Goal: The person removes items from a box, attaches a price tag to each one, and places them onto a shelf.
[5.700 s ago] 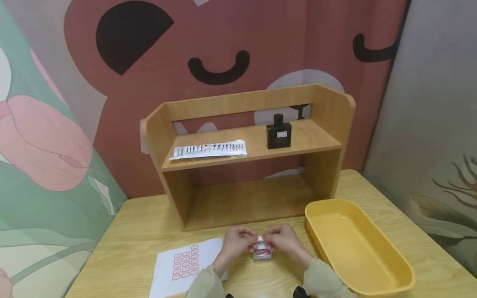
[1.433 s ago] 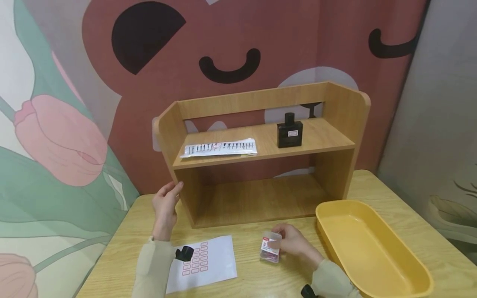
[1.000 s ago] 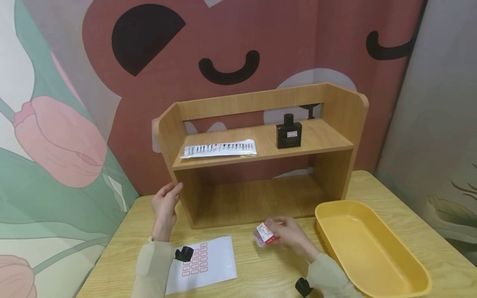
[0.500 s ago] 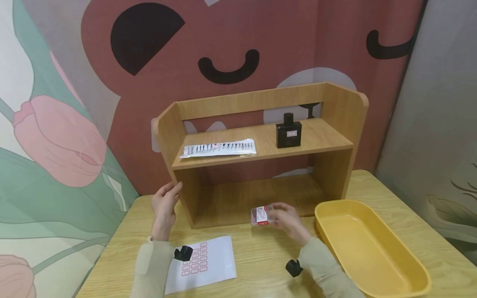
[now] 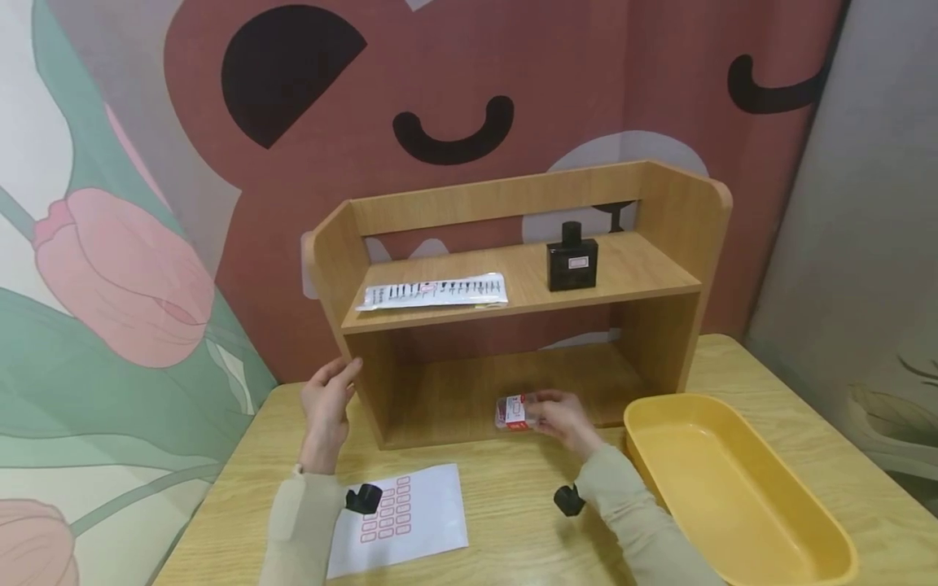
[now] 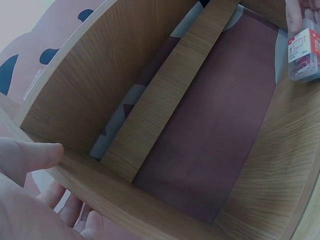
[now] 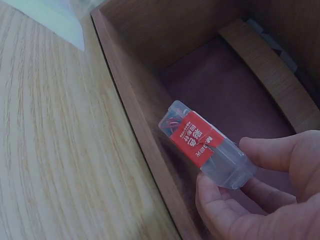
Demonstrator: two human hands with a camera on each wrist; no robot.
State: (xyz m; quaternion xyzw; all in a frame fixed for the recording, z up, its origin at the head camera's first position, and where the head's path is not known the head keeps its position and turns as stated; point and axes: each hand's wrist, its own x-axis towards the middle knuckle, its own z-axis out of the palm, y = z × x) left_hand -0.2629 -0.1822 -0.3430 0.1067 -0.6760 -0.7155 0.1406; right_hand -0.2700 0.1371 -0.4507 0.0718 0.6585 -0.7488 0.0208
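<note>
My right hand holds a small clear plastic box of paper clips at the front of the lower compartment of the wooden desk shelf. In the right wrist view, thumb and fingers pinch one end of the paper clip box, whose red label has white print. Reddish clips show at its other end. My left hand grips the shelf's left side panel. Its thumb lies on the panel's edge, with the other fingers behind on the outer side.
A black square bottle and a flat white printed packet sit on the upper board. A sheet of red-outlined labels lies on the table at front left. To the right stands a yellow tray.
The left hand left the paper clip box and took hold of the shelf's side panel. The right hand turned the box sideways and carried it from over the table into the lower compartment's front.
</note>
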